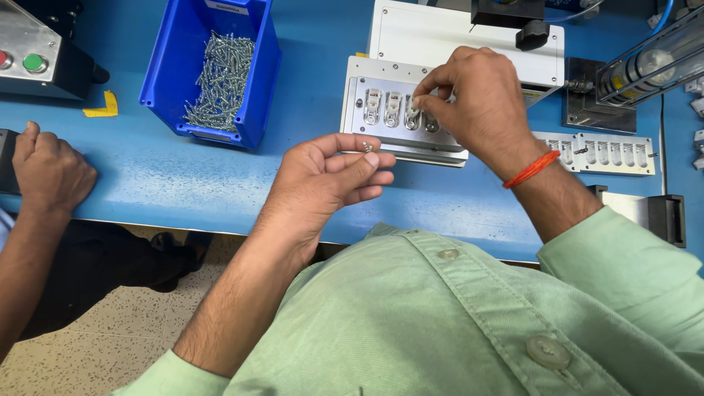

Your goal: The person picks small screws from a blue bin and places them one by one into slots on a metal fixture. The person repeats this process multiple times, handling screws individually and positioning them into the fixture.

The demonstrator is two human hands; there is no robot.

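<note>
A small screw (367, 147) is pinched between the thumb and fingertips of the left hand (323, 183), which is held palm-up just above the near edge of the blue workbench (183, 176). The right hand (480, 103) — marked by an orange thread (531, 169) at the wrist — is stretched over a metal fixture plate (381, 110), its thumb and forefinger closed on a small white part (415, 107) that is being seated in one of the plate's slots. Two more white parts are seen in the slots to its left. The plate is set against a white machine housing (433, 37) topped by a black knob (532, 34).

A blue bin (253, 103) holding a heap of silvery screws (222, 77) is placed well to the left of the plate. A second fixture strip (601, 152), with a row of empty-looking pockets, is laid to the right of the wrist. At the far left, another person's hand (48, 172) is rested on the bench edge, loosely curled — near a control box with a red and a green button (33, 63). Green shirt sleeves are worn by the person at work.
</note>
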